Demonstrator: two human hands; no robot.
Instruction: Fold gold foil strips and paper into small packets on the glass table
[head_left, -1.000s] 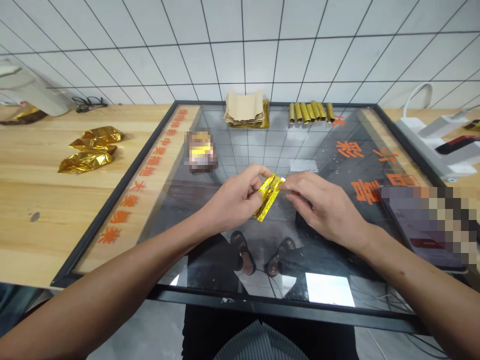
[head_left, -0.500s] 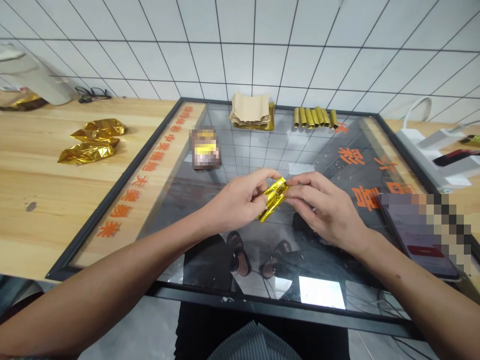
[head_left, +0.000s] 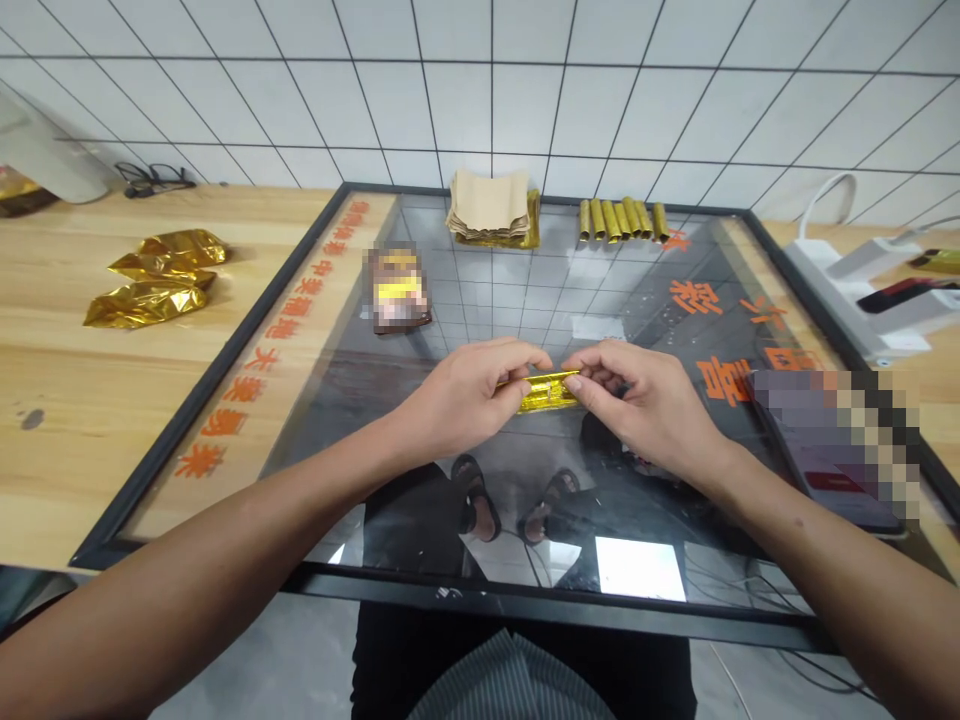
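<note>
Between my two hands, over the glass tabletop, is a shiny gold foil strip, partly rolled and held level. My left hand pinches its left end between thumb and fingers. At the right end, my right hand grips it with thumb and fingertips. The foil's ends are hidden under the fingers. Beyond the hands stand a stack of brown paper sheets with gold edging beneath and a row of several gold rolled tubes.
A small blurred packet lies left of centre on the glass. Crumpled gold foil pieces and eyeglasses rest on the wooden table at left. At right are a phone and a white power strip with plugs.
The gold foil has turned from a slant to level. My right hand has shifted so its thumb lies over the foil's right end. The view has moved slightly.
</note>
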